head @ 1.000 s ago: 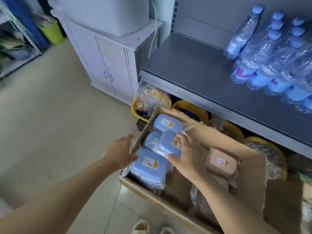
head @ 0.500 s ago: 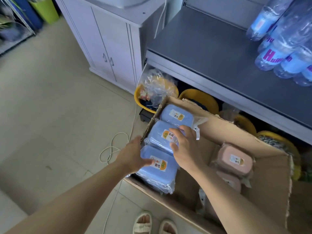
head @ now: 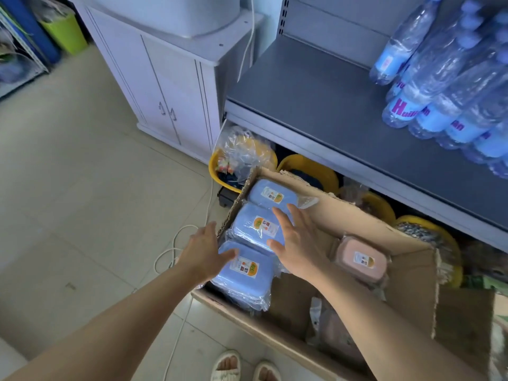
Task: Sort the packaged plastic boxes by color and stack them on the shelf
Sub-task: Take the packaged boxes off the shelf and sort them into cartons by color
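An open cardboard carton (head: 406, 259) on the floor holds three blue wrapped plastic boxes in a row along its left side: far (head: 270, 195), middle (head: 255, 226) and near (head: 244, 273). A pink wrapped box (head: 361, 259) lies at the carton's right, more pink ones below it. My left hand (head: 204, 251) is at the carton's left edge, fingers straight, thumb touching the near blue box. My right hand (head: 295, 237) hovers with straight fingers over the right side of the middle blue box, holding nothing.
The grey shelf board (head: 316, 105) above the carton is bare on its left; water bottles (head: 445, 86) fill its right. Yellow baskets (head: 310, 171) sit under the shelf. A white cabinet (head: 165, 86) stands left, a white cable (head: 176, 243) on the tiled floor.
My right hand has let go of the middle blue box and its fingers have straightened. The left hand has stayed at the carton's left edge.
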A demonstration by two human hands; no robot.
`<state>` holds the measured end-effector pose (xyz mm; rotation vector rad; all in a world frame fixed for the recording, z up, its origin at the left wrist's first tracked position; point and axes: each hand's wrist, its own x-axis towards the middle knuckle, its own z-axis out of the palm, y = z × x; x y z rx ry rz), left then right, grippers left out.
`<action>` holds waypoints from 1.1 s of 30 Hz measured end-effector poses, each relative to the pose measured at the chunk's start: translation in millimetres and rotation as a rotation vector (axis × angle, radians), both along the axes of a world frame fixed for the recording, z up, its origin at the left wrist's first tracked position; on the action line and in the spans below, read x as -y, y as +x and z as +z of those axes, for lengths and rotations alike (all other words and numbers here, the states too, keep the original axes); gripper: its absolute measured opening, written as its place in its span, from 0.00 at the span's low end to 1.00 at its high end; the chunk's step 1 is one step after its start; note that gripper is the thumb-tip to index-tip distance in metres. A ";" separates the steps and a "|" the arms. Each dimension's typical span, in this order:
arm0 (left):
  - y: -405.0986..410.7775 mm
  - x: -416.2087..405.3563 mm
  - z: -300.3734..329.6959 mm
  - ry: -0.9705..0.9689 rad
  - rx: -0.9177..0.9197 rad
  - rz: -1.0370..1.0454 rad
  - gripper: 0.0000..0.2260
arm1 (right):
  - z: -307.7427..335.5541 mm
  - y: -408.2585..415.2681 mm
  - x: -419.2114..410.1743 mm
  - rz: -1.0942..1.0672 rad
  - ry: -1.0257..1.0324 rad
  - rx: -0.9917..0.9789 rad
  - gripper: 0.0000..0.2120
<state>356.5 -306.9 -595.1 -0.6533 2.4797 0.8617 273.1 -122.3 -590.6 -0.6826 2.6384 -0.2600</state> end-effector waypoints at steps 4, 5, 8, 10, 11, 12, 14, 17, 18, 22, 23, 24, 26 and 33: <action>-14.9 -6.1 63.0 -0.058 -0.077 -0.124 0.33 | 69.4 2.6 -21.9 -0.070 -0.076 -0.049 0.31; -20.0 -8.6 83.9 -0.071 -0.104 -0.161 0.31 | 90.6 2.0 -27.9 -0.071 -0.091 -0.083 0.30; -37.7 -21.5 152.3 -0.127 -0.209 -0.265 0.23 | 163.6 -2.3 -47.9 -0.111 -0.122 -0.151 0.25; -47.4 -33.8 197.8 -0.151 -0.288 -0.319 0.18 | 213.9 -3.3 -63.8 -0.152 -0.133 -0.198 0.23; -53.8 -43.0 225.1 -0.173 -0.343 -0.347 0.17 | 242.8 -3.6 -75.1 -0.169 -0.145 -0.247 0.22; -58.8 -48.8 242.5 -0.193 -0.375 -0.369 0.17 | 262.0 -5.1 -81.4 -0.178 -0.154 -0.272 0.22; -70.3 -63.3 281.4 -0.222 -0.452 -0.411 0.16 | 303.4 -7.7 -98.0 -0.211 -0.164 -0.331 0.21; -85.0 -90.7 345.7 -0.245 -0.560 -0.462 0.16 | 366.3 -9.4 -128.9 -0.259 -0.162 -0.435 0.19; -89.3 -100.7 366.3 -0.254 -0.601 -0.485 0.15 | 385.6 -8.9 -139.7 -0.280 -0.170 -0.471 0.19; -101.5 -140.7 436.1 -0.308 -0.748 -0.576 0.12 | 451.5 -3.2 -183.1 -0.356 -0.193 -0.624 0.19; -104.4 -150.2 450.0 -0.322 -0.770 -0.590 0.12 | 465.1 -1.0 -193.6 -0.380 -0.190 -0.645 0.20; -107.7 -159.6 462.9 -0.332 -0.786 -0.604 0.11 | 477.2 1.5 -204.5 -0.406 -0.182 -0.658 0.21; -114.9 -179.1 486.4 -0.343 -0.816 -0.626 0.12 | 496.8 3.4 -228.3 -0.445 -0.166 -0.685 0.21; -155.9 -249.5 540.2 -0.308 -0.957 -0.676 0.13 | 546.7 -14.7 -318.7 -0.546 -0.132 -0.793 0.21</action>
